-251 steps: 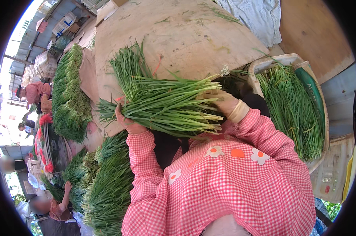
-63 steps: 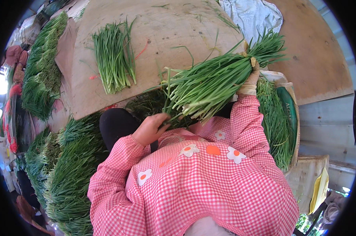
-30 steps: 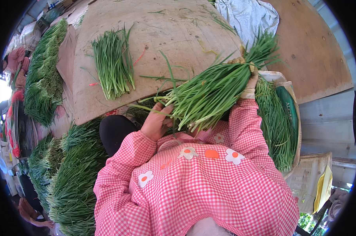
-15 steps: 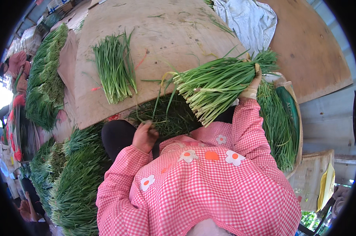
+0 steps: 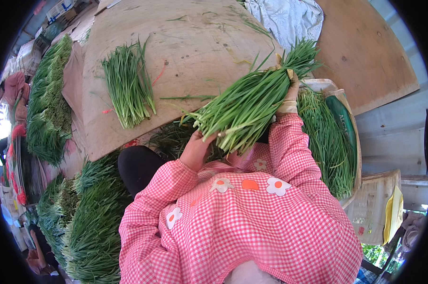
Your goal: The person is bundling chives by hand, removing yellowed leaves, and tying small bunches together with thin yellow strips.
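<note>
A thick bunch of garlic chives (image 5: 251, 106) is held aslant over my lap, pale stem ends toward me at lower left, leafy tips at upper right. My right hand (image 5: 292, 90), with a tan covering on its fingers and a pale band at the wrist, grips it near the leafy end. At the pale stem ends, my left hand (image 5: 197, 150) has its fingers closed on some stems; part of the fingertips is hidden. A smaller bunch of chives (image 5: 127, 87) lies on the wooden board (image 5: 180, 57), left of the held bunch.
Heaps of chives (image 5: 93, 227) lie at my left, with another pile (image 5: 48, 104) farther off. A crate (image 5: 358, 156) of chives stands at my right beside a pale plastic basket (image 5: 372, 213). A white cloth (image 5: 289, 23) lies at the far right. Loose leaves (image 5: 169, 142) lie below the board's edge.
My left hand has moved up and right to the stem ends. My right hand has tilted the bunch more steeply and shifted it slightly left. The view has shifted a little.
</note>
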A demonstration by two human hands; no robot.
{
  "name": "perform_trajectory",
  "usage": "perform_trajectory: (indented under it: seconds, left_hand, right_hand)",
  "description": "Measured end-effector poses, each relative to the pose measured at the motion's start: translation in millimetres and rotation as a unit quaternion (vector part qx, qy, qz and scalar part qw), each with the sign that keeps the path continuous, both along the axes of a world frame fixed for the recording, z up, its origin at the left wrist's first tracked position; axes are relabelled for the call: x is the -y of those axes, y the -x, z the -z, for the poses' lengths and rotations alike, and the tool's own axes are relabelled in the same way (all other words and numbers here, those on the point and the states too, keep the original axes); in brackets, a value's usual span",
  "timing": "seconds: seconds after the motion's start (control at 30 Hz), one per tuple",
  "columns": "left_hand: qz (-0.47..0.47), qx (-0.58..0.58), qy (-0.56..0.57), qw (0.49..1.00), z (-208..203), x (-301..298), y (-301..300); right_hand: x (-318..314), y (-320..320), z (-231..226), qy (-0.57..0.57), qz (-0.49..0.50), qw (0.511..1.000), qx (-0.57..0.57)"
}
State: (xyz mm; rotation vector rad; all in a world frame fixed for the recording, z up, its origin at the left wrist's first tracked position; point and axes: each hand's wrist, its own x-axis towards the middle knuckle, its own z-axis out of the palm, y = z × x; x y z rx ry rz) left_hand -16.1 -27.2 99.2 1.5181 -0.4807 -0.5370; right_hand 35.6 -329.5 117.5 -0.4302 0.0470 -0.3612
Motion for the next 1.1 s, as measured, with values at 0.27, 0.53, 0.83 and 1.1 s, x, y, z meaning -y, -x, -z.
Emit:
perform_trajectory:
  seconds: [0.27,0.53,0.83,1.1]
  left_hand:
    - [-0.029,-0.182,0.034,0.982,-19.4,-14.6,10.0]
    - [-0.209,-0.431,0.058,0.876,22.1,-41.7,21.3]
    - [-0.155,-0.524,0.085,0.833,35.3,-52.0,20.0]
    - [-0.008,-0.401,0.178,0.899,1.5,5.9,-16.8]
  right_hand:
    - [-21.2,6.6,-20.5,0.052,-0.030,0.996,0.067]
    - [-7.3,5.4,-9.8,0.090,-0.053,0.984,0.144]
    - [18.2,14.0,-9.1,0.028,-0.065,0.990,0.120]
    - [4.3,14.6,-9.0,0.026,-0.141,0.978,0.152]
